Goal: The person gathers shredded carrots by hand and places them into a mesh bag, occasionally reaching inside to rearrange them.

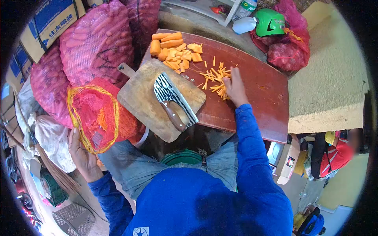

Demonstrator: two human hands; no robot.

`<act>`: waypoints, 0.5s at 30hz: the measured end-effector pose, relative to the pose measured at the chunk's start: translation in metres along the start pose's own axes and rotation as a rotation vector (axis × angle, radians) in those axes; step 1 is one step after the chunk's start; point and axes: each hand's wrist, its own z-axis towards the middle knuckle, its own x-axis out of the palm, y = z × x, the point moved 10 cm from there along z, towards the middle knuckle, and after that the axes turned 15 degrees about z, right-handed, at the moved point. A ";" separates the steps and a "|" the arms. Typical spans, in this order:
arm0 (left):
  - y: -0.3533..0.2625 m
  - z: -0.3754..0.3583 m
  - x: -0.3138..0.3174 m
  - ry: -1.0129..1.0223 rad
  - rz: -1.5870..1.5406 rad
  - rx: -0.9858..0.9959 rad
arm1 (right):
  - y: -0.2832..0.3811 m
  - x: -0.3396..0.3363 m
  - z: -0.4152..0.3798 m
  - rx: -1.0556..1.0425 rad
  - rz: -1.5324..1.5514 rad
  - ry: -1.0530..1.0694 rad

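My left hand (83, 152) pinches the yellow-edged rim of a red mesh bag (91, 114), whose mouth gapes toward me, with a few orange bits inside. On the red table, my right hand (236, 87) lies against the right side of a pile of carrot sticks (215, 80), fingers stretched out and thumb apart. Larger carrot chunks (173, 51) are heaped at the table's far left. Between my hands a wooden cutting board (136, 96) overhangs the near table edge. A knife (173, 98) with a black-and-white patterned blade and brown handle rests across it.
Full mesh sacks (96, 43) stand at the far left beside cardboard boxes (51, 23). Beyond the red table (260, 106) are a green helmet-like object (270, 22) and a red net bag (289, 55). Below the board, a green tub (181, 157) sits between my knees. Another person (336, 155) is at right.
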 end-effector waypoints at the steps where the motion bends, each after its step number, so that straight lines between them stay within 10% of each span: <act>1: 0.000 0.000 -0.002 0.003 0.005 -0.011 | 0.007 -0.009 0.001 -0.075 0.040 -0.049; 7: -0.002 0.000 -0.005 -0.021 0.036 0.027 | -0.132 -0.094 -0.025 0.289 -0.228 -0.231; 15: 0.000 0.001 0.009 0.044 0.028 -0.005 | 0.017 -0.016 0.010 -0.085 0.148 0.018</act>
